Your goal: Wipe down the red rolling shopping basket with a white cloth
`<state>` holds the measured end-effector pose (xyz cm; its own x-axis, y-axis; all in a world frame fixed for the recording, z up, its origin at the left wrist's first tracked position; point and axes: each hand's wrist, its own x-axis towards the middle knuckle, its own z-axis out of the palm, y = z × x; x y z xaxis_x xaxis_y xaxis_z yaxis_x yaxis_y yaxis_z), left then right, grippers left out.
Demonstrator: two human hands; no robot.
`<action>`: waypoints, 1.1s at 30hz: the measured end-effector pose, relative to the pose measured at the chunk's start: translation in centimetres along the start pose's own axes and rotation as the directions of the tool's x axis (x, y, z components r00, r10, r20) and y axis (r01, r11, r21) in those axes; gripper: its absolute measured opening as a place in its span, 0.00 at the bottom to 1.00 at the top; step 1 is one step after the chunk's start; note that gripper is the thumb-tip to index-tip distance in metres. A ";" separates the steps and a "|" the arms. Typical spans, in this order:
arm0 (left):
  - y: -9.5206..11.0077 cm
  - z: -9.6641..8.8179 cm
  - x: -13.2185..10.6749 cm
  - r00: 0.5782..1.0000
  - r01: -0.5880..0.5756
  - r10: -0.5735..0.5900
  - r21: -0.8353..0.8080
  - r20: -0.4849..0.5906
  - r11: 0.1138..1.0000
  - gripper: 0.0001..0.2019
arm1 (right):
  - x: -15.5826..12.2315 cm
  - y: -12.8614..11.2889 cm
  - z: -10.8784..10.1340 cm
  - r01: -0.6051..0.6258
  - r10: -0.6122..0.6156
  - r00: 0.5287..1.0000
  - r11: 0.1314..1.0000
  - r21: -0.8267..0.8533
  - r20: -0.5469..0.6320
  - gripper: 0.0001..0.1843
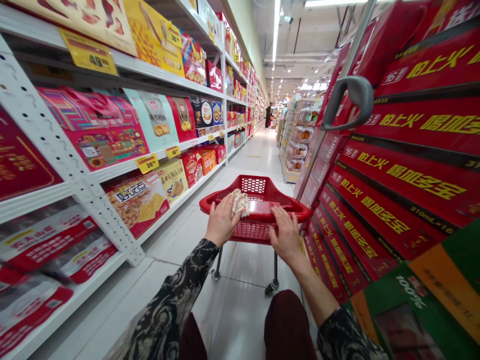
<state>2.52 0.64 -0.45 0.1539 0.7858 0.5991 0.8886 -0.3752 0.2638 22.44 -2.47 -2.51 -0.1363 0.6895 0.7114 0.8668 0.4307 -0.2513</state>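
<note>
A red shopping cart (258, 186) with a perforated basket stands on the floor in front of my knees. My left hand (222, 220) presses a crumpled, pale patterned cloth (240, 202) against the left part of the cart handle (258, 216), its fingers curled over it. Across from it, my right hand (285, 234) grips the handle's right part, fingers bent over the top. Part of the cloth is hidden beneath my left fingers.
White shelves (112, 167) with boxed snacks and yellow price tags line the left. Stacked red drink cartons (397, 165) rise close on the right, near a grey loop handle on a pole (348, 102). A person (268, 115) stands far down the tiled aisle (258, 150).
</note>
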 end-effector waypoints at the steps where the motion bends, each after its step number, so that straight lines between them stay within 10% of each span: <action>1: -0.1 0.0 0.2 1.000 0.005 -0.005 -0.003 0.000 1.000 0.22 | 0.0 -0.1 0.1 -0.008 0.008 1.000 1.000 0.005 -0.009 0.27; 11: 6.6 1.4 0.0 0.961 -0.266 0.267 -0.022 0.075 0.964 0.20 | -0.1 -0.1 0.5 -0.010 0.012 0.998 1.000 0.029 -0.064 0.30; 19: 1.7 -0.4 0.4 0.997 0.073 -0.072 0.046 -0.010 0.996 0.19 | -0.8 0.4 0.0 -0.046 0.052 0.990 0.998 0.045 -0.135 0.33; 26: 5.5 1.7 -0.2 0.981 -0.177 0.183 -0.098 0.063 0.979 0.29 | 1.3 -2.7 -0.2 0.068 -0.058 0.995 0.990 0.126 -0.078 0.28; 33: 2.0 0.7 -0.9 0.988 -0.037 0.025 0.077 0.152 0.996 0.34 | 3.1 -4.8 1.8 0.004 -0.006 0.991 1.000 0.014 0.130 0.26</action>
<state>4.47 -0.48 -0.97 0.2397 0.8417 0.4838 0.9129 -0.3649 0.1827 17.00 -1.32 -0.32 -0.2030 0.7566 0.6216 0.8593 0.4420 -0.2575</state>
